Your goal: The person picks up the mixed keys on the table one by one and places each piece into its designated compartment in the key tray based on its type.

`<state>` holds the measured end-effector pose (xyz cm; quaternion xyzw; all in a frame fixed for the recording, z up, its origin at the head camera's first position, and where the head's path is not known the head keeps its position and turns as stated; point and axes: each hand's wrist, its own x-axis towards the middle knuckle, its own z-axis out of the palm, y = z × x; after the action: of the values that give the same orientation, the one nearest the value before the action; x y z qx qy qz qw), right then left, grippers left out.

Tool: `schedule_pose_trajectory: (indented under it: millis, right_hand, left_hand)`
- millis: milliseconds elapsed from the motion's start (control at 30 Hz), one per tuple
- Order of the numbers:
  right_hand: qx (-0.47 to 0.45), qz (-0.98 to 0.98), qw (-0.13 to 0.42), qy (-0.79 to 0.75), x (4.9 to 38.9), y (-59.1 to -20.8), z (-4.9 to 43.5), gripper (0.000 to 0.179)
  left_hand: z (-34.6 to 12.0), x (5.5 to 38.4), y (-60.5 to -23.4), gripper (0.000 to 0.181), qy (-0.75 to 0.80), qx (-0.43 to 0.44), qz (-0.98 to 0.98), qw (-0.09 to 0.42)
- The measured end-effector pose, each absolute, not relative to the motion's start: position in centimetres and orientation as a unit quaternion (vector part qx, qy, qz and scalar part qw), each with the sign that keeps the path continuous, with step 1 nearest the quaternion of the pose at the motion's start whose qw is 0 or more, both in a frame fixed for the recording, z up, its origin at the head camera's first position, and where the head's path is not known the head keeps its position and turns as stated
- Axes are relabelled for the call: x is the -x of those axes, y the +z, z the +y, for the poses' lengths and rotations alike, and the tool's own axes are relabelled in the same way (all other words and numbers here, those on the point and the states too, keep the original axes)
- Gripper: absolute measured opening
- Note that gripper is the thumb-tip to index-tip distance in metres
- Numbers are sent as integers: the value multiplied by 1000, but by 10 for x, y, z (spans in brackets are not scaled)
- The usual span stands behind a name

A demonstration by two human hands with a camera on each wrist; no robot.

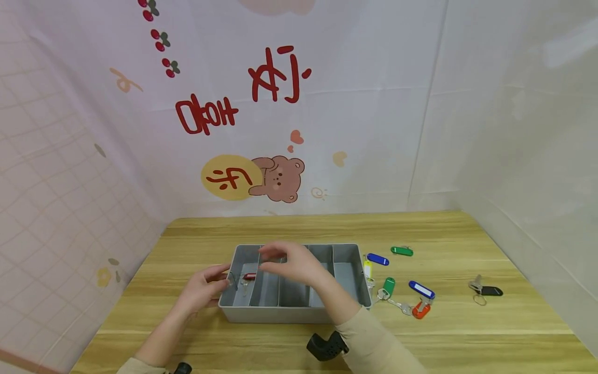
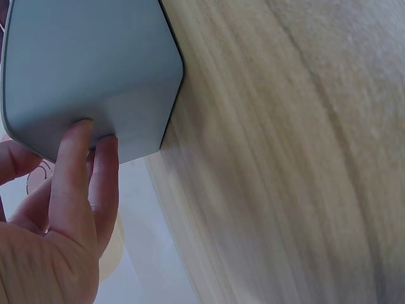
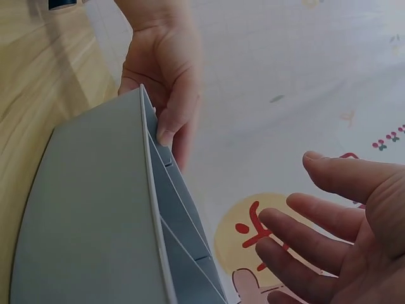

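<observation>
A grey divided box (image 1: 275, 315) rests on the wooden table. My left hand (image 1: 200, 292) grips its left end wall, thumb hooked over the rim and fingers (image 2: 74, 171) against the outside. In the leftmost compartment lies a key with a red tag (image 1: 249, 276). Above the left-middle compartments hovers my right hand (image 1: 297, 264), its fingers spread and holding nothing; in the right wrist view its fingers (image 3: 304, 247) are loosely extended beside the box. The part of the box beneath my right hand and forearm is hidden.
Right of the box lie several tagged keys: green tags (image 1: 402, 251), blue tags (image 1: 422, 290), a yellow tag (image 1: 367, 269) and an orange-red tag (image 1: 421, 310). Farther right is a key with a black tag (image 1: 492, 291). A printed white curtain (image 1: 374, 114) encloses the table.
</observation>
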<state>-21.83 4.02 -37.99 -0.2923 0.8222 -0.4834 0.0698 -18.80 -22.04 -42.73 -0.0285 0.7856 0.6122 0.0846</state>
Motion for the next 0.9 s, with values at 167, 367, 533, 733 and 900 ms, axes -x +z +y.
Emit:
schedule_pose_trajectory:
  millis: [167, 367, 533, 733, 900]
  right_hand:
    - [296, 818, 67, -489, 216, -383, 53, 41]
    - [307, 819, 38, -483, 208, -383, 67, 41]
    - [312, 822, 22, -475, 202, -382, 78, 42]
    - [322, 830, -9, -454, 198, -380, 90, 43]
    - [331, 835, -50, -436, 194, -381, 99, 44]
  left_hand:
    - [-220, 187, -427, 53, 613, 30, 785, 84]
    - [-220, 189, -428, 53, 609, 32, 788, 86]
    - [-221, 189, -428, 53, 605, 36, 790, 87]
    - [-221, 190, -429, 53, 609, 35, 788, 85]
    - [-221, 190, -430, 53, 606, 33, 790, 84]
